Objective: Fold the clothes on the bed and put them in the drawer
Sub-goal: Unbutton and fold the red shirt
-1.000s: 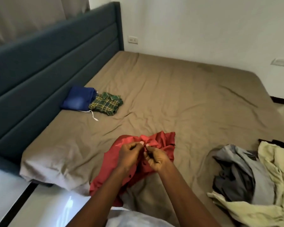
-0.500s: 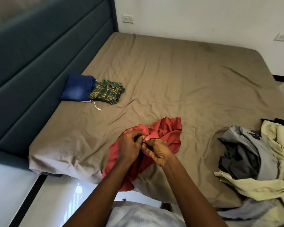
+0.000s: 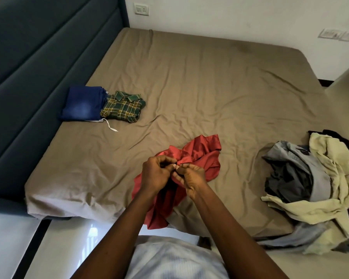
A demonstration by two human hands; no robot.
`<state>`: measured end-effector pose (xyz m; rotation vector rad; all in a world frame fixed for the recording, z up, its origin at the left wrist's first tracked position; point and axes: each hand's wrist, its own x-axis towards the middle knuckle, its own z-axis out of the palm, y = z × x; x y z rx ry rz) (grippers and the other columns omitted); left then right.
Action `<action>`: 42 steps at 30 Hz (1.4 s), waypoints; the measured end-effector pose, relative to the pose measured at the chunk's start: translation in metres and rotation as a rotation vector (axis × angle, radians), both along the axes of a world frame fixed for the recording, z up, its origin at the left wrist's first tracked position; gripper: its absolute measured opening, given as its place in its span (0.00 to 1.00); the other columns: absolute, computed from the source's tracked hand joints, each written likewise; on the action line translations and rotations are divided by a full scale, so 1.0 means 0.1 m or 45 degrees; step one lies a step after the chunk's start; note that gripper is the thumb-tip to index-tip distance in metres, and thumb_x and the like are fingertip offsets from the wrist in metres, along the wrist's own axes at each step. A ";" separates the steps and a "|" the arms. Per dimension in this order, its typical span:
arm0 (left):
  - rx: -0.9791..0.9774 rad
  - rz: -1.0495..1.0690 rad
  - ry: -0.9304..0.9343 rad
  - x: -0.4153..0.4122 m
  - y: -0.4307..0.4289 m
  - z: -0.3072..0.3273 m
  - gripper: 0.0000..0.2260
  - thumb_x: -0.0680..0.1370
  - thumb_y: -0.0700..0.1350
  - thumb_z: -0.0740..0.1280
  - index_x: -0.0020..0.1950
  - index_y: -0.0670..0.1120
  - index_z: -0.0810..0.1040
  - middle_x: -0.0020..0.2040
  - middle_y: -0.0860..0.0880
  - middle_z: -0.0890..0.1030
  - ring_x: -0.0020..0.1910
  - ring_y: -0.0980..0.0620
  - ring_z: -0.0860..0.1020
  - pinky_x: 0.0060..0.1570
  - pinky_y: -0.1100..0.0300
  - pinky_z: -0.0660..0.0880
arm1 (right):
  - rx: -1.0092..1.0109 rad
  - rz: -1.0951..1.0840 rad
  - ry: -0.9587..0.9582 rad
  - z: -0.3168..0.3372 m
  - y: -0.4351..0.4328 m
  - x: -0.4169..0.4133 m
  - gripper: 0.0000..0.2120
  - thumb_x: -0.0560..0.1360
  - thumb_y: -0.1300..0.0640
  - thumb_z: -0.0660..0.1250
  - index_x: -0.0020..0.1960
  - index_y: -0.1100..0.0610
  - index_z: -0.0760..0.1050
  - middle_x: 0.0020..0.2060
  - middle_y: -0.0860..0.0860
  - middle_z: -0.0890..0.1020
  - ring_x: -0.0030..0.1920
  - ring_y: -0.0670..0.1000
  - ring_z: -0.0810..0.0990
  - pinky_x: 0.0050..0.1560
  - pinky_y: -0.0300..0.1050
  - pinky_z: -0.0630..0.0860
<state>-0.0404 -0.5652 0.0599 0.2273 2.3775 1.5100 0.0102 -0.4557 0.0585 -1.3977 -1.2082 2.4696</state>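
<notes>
On the bed (image 3: 210, 87) at 6 o'clock, our left hand (image 3: 155, 175) and right hand (image 3: 192, 178) pinch the red shirt (image 3: 203, 151); we should probably spread it flat before folding.

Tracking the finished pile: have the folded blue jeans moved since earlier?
No. The folded blue jeans still lie against the dark blue headboard, beside the green plaid shirt; only the camera shifted.
</notes>
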 end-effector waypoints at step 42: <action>0.201 -0.383 -0.304 0.21 0.19 0.03 0.12 0.76 0.32 0.69 0.56 0.45 0.79 0.37 0.42 0.81 0.36 0.48 0.78 0.42 0.49 0.76 | 1.737 0.890 -0.337 0.33 0.43 0.38 0.06 0.73 0.64 0.71 0.47 0.56 0.84 0.44 0.56 0.86 0.49 0.59 0.83 0.45 0.47 0.77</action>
